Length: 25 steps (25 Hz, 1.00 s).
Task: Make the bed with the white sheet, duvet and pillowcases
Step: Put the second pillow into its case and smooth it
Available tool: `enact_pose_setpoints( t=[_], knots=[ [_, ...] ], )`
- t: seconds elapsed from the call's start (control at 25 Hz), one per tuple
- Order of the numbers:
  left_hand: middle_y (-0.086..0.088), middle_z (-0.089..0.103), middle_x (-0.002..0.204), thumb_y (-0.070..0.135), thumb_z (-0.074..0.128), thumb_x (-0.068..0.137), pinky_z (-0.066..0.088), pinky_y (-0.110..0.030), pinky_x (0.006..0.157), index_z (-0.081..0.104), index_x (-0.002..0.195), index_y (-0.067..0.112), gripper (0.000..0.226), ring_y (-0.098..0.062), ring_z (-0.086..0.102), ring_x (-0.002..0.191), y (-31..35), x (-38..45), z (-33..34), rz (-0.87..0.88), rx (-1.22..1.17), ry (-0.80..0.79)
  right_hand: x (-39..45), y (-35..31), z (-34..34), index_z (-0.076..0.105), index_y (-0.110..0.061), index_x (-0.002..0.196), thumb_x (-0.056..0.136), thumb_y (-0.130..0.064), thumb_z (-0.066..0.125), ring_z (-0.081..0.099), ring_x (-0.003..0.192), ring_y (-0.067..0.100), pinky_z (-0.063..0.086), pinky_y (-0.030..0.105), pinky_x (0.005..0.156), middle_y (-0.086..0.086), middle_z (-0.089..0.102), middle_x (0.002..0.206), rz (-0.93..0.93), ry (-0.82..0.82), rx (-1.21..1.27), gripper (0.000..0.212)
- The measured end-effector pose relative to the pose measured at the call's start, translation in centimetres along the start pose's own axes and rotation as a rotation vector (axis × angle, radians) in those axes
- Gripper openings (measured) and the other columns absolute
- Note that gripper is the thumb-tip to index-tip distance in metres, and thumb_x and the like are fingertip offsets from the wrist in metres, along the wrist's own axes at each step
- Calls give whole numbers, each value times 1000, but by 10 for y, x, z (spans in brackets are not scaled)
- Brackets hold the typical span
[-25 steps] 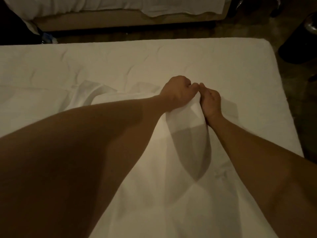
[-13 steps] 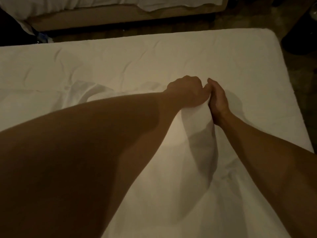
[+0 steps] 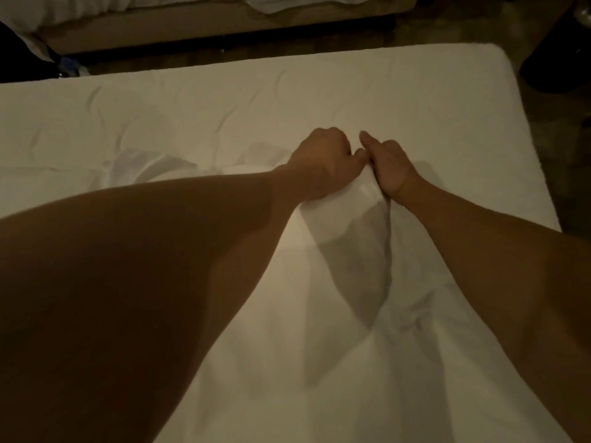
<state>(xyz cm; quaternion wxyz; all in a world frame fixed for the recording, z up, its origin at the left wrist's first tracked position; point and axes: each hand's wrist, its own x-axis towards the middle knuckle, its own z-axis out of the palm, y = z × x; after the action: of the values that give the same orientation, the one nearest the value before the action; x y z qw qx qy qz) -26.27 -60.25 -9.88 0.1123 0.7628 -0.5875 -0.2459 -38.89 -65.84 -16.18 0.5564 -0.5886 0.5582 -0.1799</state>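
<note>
Left hand and right hand grip bunched white sheet on the mattress; second bed beyond dark floor, far side.

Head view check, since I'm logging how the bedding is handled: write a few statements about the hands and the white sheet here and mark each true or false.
1. Both hands grip the white sheet. True.
2. The left hand and right hand are far apart. False: they are bunched close together on the same fold.
3. The sheet lies flat over the whole mattress. False: it is gathered and lifted, with the far mattress uncovered.
4. A second bed stands beyond the mattress. True.
5. A pillow lies on the mattress. False: none shows.
</note>
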Motion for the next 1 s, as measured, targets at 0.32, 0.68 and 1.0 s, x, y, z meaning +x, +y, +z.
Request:
enact_pose_setpoints(
  t=[0.32, 0.68, 1.0],
  knots=[
    [1, 40, 76, 50, 33, 103, 32, -32, 68, 48, 83, 17, 41, -20, 46, 75, 3, -2, 8, 98, 434, 111, -5, 15, 14, 53, -10, 63, 97, -32, 54, 43, 54, 11, 37, 30, 59, 2, 48, 62, 103, 70, 156, 40],
    [4, 41, 46, 36, 58, 88, 31, -25, 49, 45, 49, 17, 46, -13, 43, 47, 7, 11, 17, -47, -89, 126, 2, 23, 18, 61, -6, 71, 101, -54, 43, 58, 72, 25, 46, 39, 77, 8, 61, 72, 137, 159, 410, 60],
    [2, 56, 67, 57, 46, 93, 32, -27, 52, 58, 68, 16, 49, -14, 53, 62, 5, 25, 18, -9, 134, -39, 7, 32, 9, 69, 1, 115, 98, -65, 40, 70, 101, 29, 56, 38, 93, 12, 73, 103, 241, 22, 606, 73]
  ],
)
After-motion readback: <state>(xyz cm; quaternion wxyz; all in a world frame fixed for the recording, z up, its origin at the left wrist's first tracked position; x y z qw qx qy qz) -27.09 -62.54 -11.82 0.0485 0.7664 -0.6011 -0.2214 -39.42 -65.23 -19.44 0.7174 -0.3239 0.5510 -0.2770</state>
